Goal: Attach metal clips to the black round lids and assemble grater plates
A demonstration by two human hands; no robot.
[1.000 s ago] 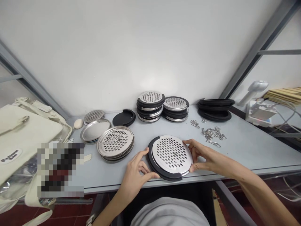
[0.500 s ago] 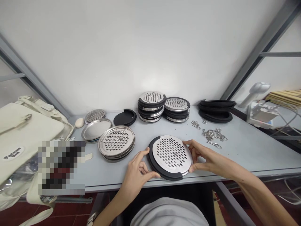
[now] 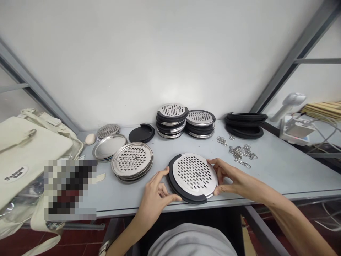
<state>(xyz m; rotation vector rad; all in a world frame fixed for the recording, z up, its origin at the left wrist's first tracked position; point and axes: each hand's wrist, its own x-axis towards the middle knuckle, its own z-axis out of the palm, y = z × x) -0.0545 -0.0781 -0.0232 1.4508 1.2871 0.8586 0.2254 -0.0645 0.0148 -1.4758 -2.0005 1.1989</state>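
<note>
In front of me, by the table's near edge, lies a round metal grater disc (image 3: 195, 174) with rows of slots, set in a black crescent-shaped holder (image 3: 174, 185). My left hand (image 3: 158, 192) grips the holder's left side, thumb at the front and fingertips at the side. On the right rim of the disc, my right hand (image 3: 223, 176) is closed with its thumb and fingers. Left of them rests a stack of slotted metal discs (image 3: 132, 160). Behind that are plain round metal plates (image 3: 110, 146) and a bare black holder (image 3: 141, 133).
Two stacks of discs in black holders, one taller (image 3: 172, 112), one shorter (image 3: 200, 118), stand by the wall. Black rings (image 3: 245, 133) are piled at right, with small metal clips (image 3: 242, 152) before them. A cream bag (image 3: 32, 142) lies left; a scanner (image 3: 290, 101) stands right.
</note>
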